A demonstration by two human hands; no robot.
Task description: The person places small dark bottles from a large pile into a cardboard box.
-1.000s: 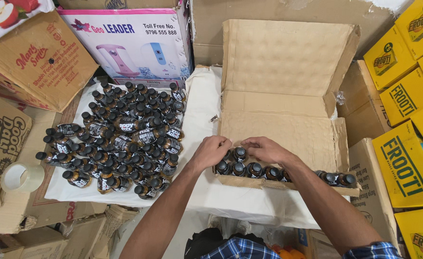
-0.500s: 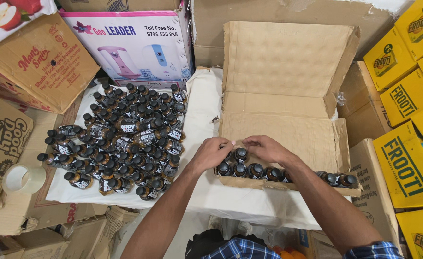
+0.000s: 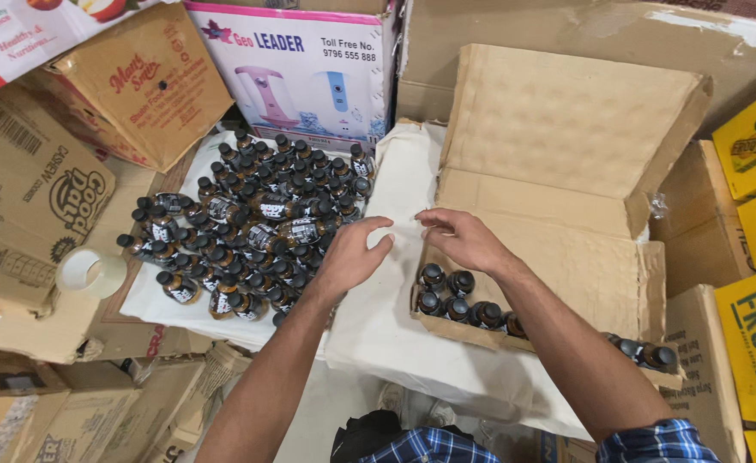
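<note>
Bottles (image 3: pixel 455 296) in box (image 3: pixel 601 274) | below right hand (image 3: pixel 468 240) fingers (image 3: pixel 425 214) | apart

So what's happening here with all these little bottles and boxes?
A person is working over a white cloth among stacked cartons. A heap of small dark bottles with black caps lies on the left. An open brown cardboard box on the right holds a row of the same bottles along its near edge. Both hands are empty and open: the left hand hovers by the heap, the right hand over the box's left edge.
</note>
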